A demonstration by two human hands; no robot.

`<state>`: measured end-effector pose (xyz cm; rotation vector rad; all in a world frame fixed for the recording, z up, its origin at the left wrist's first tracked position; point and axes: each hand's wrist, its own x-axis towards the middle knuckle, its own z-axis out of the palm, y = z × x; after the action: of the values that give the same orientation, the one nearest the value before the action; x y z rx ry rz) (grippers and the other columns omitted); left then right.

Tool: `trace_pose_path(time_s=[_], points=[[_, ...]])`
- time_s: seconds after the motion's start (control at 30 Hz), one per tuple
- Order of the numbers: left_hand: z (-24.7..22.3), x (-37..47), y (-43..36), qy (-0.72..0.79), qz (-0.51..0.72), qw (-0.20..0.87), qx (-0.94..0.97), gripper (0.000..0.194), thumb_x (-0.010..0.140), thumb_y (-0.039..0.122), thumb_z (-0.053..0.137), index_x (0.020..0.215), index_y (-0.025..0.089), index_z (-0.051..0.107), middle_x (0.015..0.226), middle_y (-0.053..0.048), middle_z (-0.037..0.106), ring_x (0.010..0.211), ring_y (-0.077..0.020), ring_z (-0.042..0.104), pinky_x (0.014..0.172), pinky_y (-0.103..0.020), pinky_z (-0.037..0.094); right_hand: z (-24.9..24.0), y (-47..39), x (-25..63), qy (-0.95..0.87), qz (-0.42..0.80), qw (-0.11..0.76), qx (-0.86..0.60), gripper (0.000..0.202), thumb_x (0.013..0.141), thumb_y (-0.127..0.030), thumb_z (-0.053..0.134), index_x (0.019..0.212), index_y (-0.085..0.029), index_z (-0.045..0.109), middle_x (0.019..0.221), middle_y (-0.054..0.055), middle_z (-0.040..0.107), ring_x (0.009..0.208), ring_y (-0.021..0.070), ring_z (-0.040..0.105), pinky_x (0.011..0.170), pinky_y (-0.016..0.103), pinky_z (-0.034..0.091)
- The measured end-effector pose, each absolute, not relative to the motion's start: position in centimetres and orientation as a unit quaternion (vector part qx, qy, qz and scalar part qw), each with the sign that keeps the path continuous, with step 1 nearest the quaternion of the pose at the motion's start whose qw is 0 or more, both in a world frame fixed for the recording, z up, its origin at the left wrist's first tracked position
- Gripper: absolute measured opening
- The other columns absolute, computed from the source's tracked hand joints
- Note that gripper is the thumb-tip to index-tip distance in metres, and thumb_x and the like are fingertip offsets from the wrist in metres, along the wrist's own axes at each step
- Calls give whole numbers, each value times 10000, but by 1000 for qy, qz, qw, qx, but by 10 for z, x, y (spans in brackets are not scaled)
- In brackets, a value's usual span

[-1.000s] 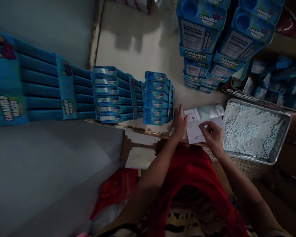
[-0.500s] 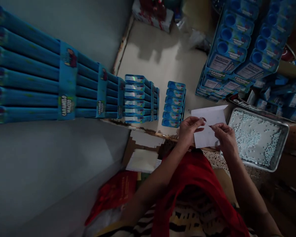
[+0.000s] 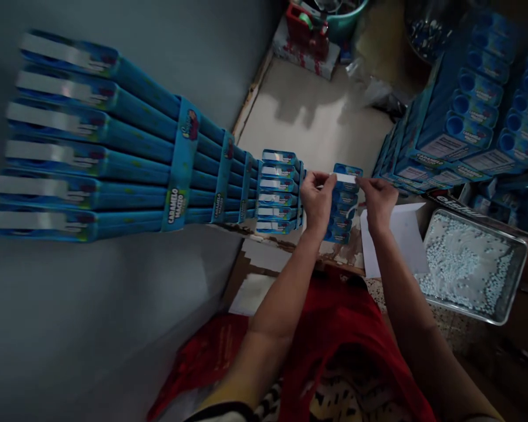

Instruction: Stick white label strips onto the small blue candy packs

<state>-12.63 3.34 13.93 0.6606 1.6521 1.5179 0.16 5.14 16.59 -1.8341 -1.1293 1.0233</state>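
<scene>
A short white sticker strip (image 3: 345, 178) is stretched between my two hands, over the uppermost box of a short row of blue candy boxes (image 3: 342, 224). My left hand (image 3: 317, 202) pinches the strip's left end. At its right end, my right hand (image 3: 381, 202) has thumb and finger closed on it. Whether the strip touches the box I cannot tell. Below my right wrist lies a white paper sheet (image 3: 398, 243), partly overlapping the tray. Left of my hands, a row of blue boxes (image 3: 279, 199) carries similar white strips across its ends.
A tall stack of banded blue boxes (image 3: 134, 155) rises at the left, near the grey wall. More blue boxes (image 3: 457, 129) stand at the right. A metal tray (image 3: 520, 275) holds small pale beads. At the back sits a red tape dispenser (image 3: 308, 32).
Both hands have moved from above the white sheet to the short row of boxes, now with the strip held taut between them. The camera view has shifted, showing more of the left stack.
</scene>
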Motion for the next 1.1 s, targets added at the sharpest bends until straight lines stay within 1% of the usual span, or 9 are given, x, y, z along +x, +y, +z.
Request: trace_pose_path(time_s=[0.13,0.3,0.5,0.67,0.73,0.83,1.0,1.07,1.1], points=[[112,-136,66,660,588,408,229,248,870,320,798,826,200,585,779,11,654,810,-139,656,802,-247,517,156,82,-11,-485,332,312,-746,322,836,-470,719,885,-175,840,795,36,771,795,225,701,691,299,514],[99,-138,78,667,565,439,208,241,854,310,794,827,203,579,783,2,672,819,-154,676,797,-257,518,154,88,-16,-495,278,264,-780,277,814,-459,755,867,-206,857,745,23,757,731,227,684,716,320,494],[96,-140,75,651,569,467,185,163,859,233,727,840,200,569,781,11,670,766,-140,677,738,-236,507,150,87,-18,-498,288,261,-776,250,813,-434,750,840,-205,845,772,26,778,757,223,694,734,307,484],[97,-140,75,648,567,479,171,156,851,249,721,842,200,573,815,9,673,799,-136,671,755,-229,497,151,87,-19,-498,292,251,-777,248,822,-441,728,831,-211,819,789,21,771,792,229,697,777,321,485],[99,-139,75,650,564,485,152,166,823,233,740,823,198,578,799,15,659,775,-130,645,742,-227,482,148,89,-17,-496,282,240,-785,264,799,-460,751,837,-202,792,815,32,766,810,235,689,792,330,487],[102,-136,75,644,546,526,105,184,767,188,764,778,192,580,737,35,615,711,-118,580,698,-224,457,139,95,-11,-484,268,234,-799,331,717,-468,822,861,-184,730,831,44,738,818,240,668,789,334,487],[100,-130,84,631,504,585,73,126,853,246,675,792,192,579,707,30,579,662,-124,542,656,-241,452,132,100,-2,-462,322,259,-785,293,701,-410,813,831,-206,647,766,3,674,776,215,637,749,316,478],[100,-134,89,681,469,554,98,160,814,210,723,812,194,564,739,25,581,685,-127,546,674,-246,461,137,95,-1,-462,323,278,-778,274,718,-406,802,812,-215,631,720,-14,643,754,207,624,738,312,476],[101,-136,89,714,460,513,127,209,769,163,758,836,195,562,784,19,596,716,-129,557,697,-246,469,141,91,0,-463,323,292,-772,271,738,-419,791,817,-217,628,698,-22,627,739,202,617,729,310,476]])
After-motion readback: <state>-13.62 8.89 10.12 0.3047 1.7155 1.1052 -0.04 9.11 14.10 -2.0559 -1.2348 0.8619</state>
